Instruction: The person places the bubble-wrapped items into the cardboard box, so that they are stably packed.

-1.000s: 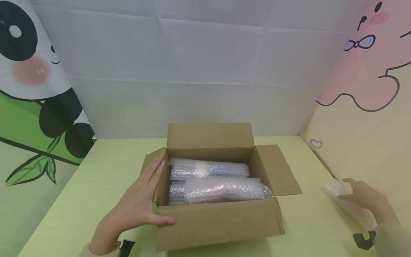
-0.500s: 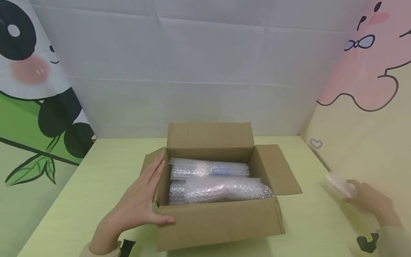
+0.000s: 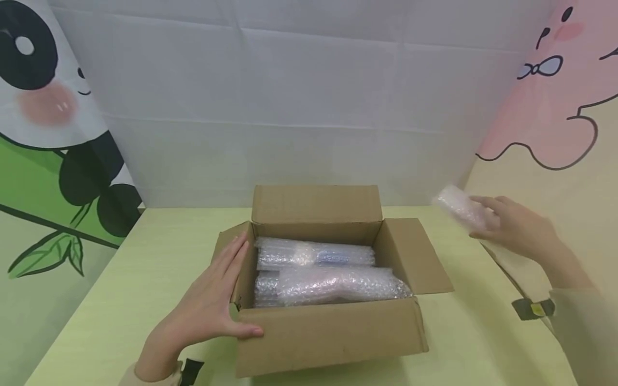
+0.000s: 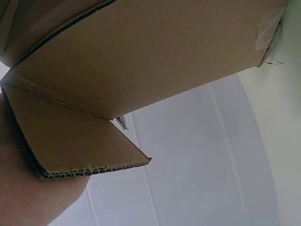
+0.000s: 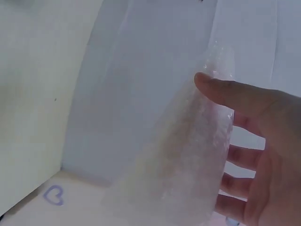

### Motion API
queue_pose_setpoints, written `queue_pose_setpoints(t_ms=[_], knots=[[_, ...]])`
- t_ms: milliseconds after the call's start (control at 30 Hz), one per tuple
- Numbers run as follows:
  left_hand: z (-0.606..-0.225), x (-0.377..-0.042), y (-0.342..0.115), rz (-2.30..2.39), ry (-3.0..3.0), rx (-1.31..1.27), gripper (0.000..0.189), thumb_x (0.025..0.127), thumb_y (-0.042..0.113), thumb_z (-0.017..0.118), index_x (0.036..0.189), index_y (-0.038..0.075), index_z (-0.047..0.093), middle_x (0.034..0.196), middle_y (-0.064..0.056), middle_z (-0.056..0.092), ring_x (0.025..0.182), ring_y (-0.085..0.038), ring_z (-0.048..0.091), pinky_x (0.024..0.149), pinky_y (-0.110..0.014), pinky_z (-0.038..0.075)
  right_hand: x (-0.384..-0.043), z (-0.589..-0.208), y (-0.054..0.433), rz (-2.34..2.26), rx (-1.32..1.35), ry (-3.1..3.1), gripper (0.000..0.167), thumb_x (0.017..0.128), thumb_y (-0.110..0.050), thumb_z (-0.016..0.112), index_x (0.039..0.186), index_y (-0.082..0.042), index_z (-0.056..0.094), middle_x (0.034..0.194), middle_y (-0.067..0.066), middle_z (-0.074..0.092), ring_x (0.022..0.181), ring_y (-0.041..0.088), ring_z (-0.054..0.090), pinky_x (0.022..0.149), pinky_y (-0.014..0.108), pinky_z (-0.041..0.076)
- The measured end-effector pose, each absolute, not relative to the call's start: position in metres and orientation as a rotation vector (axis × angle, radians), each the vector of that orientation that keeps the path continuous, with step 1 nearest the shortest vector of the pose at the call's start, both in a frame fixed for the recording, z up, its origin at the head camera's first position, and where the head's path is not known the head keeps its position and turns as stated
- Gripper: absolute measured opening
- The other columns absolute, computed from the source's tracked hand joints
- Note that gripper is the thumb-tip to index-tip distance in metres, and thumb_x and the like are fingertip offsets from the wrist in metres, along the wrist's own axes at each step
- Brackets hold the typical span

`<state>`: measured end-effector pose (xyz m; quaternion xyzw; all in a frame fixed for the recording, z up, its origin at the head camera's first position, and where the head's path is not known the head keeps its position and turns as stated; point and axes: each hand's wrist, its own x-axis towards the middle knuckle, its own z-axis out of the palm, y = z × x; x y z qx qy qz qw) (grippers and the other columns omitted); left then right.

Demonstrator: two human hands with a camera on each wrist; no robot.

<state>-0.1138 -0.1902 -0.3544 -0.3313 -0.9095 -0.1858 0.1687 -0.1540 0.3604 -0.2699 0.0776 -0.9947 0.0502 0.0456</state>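
Observation:
An uncovered cardboard box [image 3: 333, 335] stands on the table with its flaps folded outward. Inside lie bubble-wrapped bundles; one wrapped bundle [image 3: 338, 284] is in front, with another wrapped bundle [image 3: 314, 254] behind it. My left hand [image 3: 205, 308] rests on the box's left front corner, fingers straight along the left flap and thumb on the front flap. To the right of the box, my right hand [image 3: 519, 228] grips a bubble-wrapped package [image 3: 461, 206] in the air. In the right wrist view, thumb and fingers hold the package [image 5: 188, 146] from one side; what is wrapped inside cannot be made out.
The pale yellow table [image 3: 125, 289] surrounds the box. A white sheet [image 3: 309, 107] hangs at the back. Painted walls flank the table: a panda wall [image 3: 43, 161] on the left, a pink-figure wall [image 3: 545, 123] on the right. The right flap [image 3: 415, 254] sticks outward.
My right hand has picked up the bubble-wrapped package from the table's right edge and moved it up and leftward, farther back. My left hand and the box have stayed in place.

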Motion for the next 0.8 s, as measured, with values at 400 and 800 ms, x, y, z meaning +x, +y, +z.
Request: queue_pose_setpoints(t_ms=[400, 800], knots=[[-0.354, -0.115, -0.19, -0.498, -2.576, -0.953, 0.136, 0.061, 0.085, 0.062, 0.153, -0.003, 0.015, 0.162, -0.018, 0.015, 0.147, -0.036, 0.02, 0.113, -0.01, -0.003, -0.17, -0.207, 0.188, -0.024, 0.876, -2.806, 0.07, 0.078, -0.032, 0.08, 0.14, -0.018, 0.052, 0.124, 0.007, 0.062, 0.103, 0.026, 0.062, 0.074, 0.043, 0.053], [-0.352, -0.113, -0.189, -0.481, -2.625, -0.912, 0.136, 0.061, 0.086, 0.062, 0.154, -0.001, 0.015, 0.163, -0.016, 0.013, 0.148, -0.035, 0.019, 0.117, -0.036, 0.02, -0.179, -0.234, 0.112, -0.236, 1.281, -2.819, 0.077, 0.073, -0.044, 0.079, 0.141, -0.02, 0.05, 0.123, 0.004, 0.063, 0.096, 0.019, 0.064, 0.054, 0.026, 0.048]])
